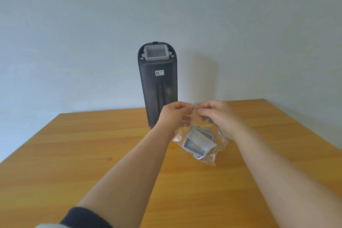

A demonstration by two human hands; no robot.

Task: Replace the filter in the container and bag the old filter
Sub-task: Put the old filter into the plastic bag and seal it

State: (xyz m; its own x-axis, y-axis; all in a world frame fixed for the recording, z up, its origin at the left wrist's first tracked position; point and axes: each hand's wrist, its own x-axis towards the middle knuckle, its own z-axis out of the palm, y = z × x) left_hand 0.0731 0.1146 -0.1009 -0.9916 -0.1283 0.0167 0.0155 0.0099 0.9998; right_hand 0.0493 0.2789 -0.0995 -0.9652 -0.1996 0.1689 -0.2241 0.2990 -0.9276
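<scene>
A tall dark grey container (158, 83) stands upright at the far edge of the wooden table (92, 144). A grey pleated filter (157, 52) sits in its top opening. In front of it hangs a clear plastic zip bag (211, 153), lifted above the table. A second grey filter (199, 141) lies tilted inside the bag. My left hand (174, 114) and my right hand (218, 113) pinch the bag's top edge side by side, fingertips almost touching.
A plain pale wall rises right behind the table. The table's far edge runs just behind the container, and its right edge slants down at the far right. A dark sleeve cuff (85, 217) shows on my left arm.
</scene>
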